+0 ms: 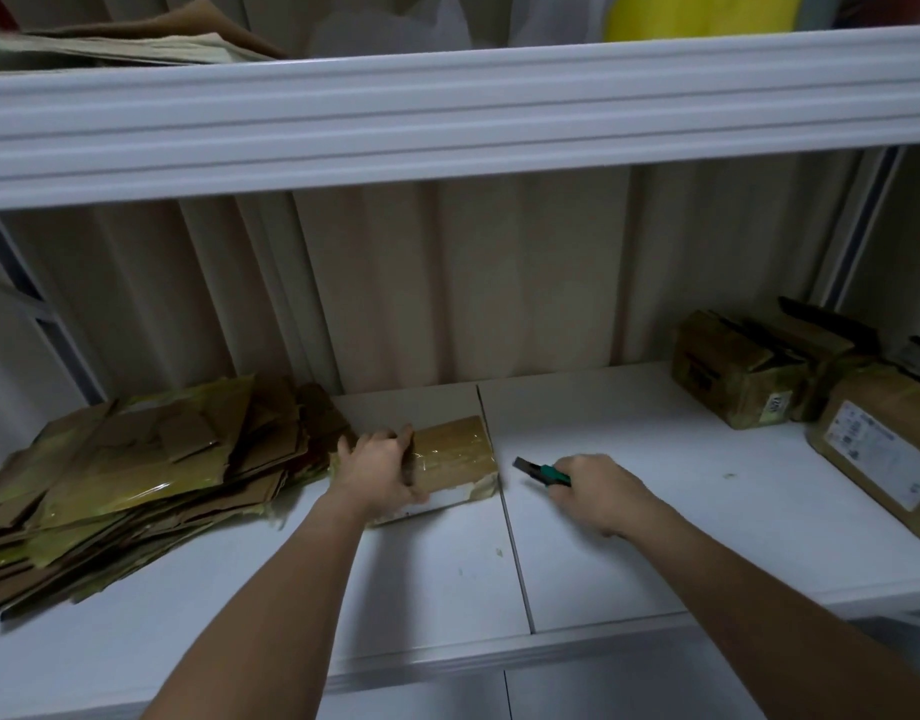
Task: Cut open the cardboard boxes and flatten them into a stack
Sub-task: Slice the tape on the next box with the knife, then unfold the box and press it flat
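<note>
The left hand (380, 467) grips the near-left end of a small taped cardboard box (450, 467), fingers curled over its top; the box lies on the white shelf (629, 511), stretching from that hand toward the right hand (598, 493), which is clamped round a green-handled cutter (543, 472), its dark tip pointing at the box and just short of it; to the left of the left hand lies one stack of flattened cardboard (136, 475); well beyond the right hand stand what look like two uncut boxes (811, 397), both bearing white labels whose print is too blurred to read.
</note>
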